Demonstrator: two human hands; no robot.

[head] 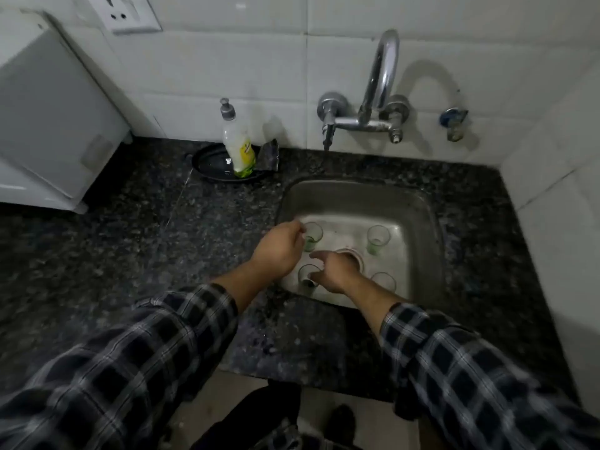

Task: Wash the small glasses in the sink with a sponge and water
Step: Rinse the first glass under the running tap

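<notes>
A steel sink (350,196) is set into the dark speckled stone bench (162,254), toward its right end and near the back edge. Four small clear glasses with greenish bases stand upright on the sink floor, one toward each corner and well apart: the back-left glass (312,236), the back-right glass (376,239), the front-left glass (306,280) and the front-right glass (385,282), the last partly hidden behind the right wrist. The left hand (281,252) reaches over the sink's left rim with its fingers curled, the fingertips (302,228) right at the rim of the back-left glass; blur keeps me from telling whether they pinch it or only touch it. The right hand (334,271) hangs over the middle of the sink, covering part of the drain (357,256), spread and holding nothing, its index finger straight and pointing left, its thumb just above the front-left glass. A chrome tap (380,86) comes off the tiled wall behind the sink. Along the bench's back edge, left of the sink, a pump dish-soap bottle (238,147) stands on a dark oval tray (211,164), with a crumpled foil sachet (270,154) beside it. A white appliance (48,108) fills the back-left corner.
</notes>
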